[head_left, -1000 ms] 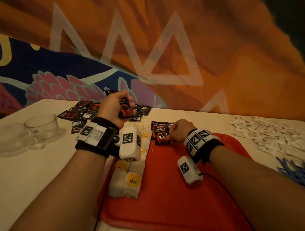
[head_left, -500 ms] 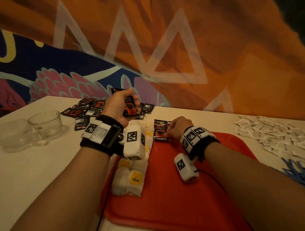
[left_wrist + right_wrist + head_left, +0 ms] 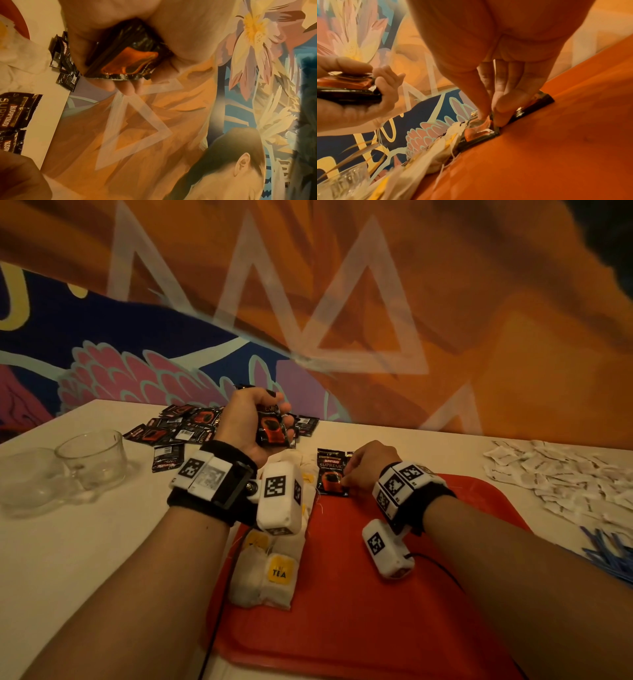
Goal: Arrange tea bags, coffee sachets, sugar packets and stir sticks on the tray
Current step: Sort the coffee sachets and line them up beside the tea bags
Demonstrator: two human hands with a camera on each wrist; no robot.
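My left hand (image 3: 255, 422) is raised above the table's far side and grips a stack of black-and-orange coffee sachets (image 3: 270, 431) (image 3: 130, 56). On the red tray (image 3: 359, 628), my right hand (image 3: 368, 465) pinches the edge of a coffee sachet (image 3: 330, 474) (image 3: 479, 133) lying flat at the tray's far left corner; a second sachet lies under the hand. White tea bags (image 3: 270, 570) with yellow tags run in a row along the tray's left edge. Loose coffee sachets (image 3: 178, 431) lie on the table beyond the left hand.
Two glass cups (image 3: 90, 458) stand at the left on the white table (image 3: 85, 542). White sugar packets (image 3: 555, 474) are spread at the right, with blue stir sticks (image 3: 606, 553) near the right edge. A painted wall rises right behind the table.
My right hand has shifted slightly on the tray, straightening the flat sachet. The left hand keeps its stack raised, nearly in the same place.
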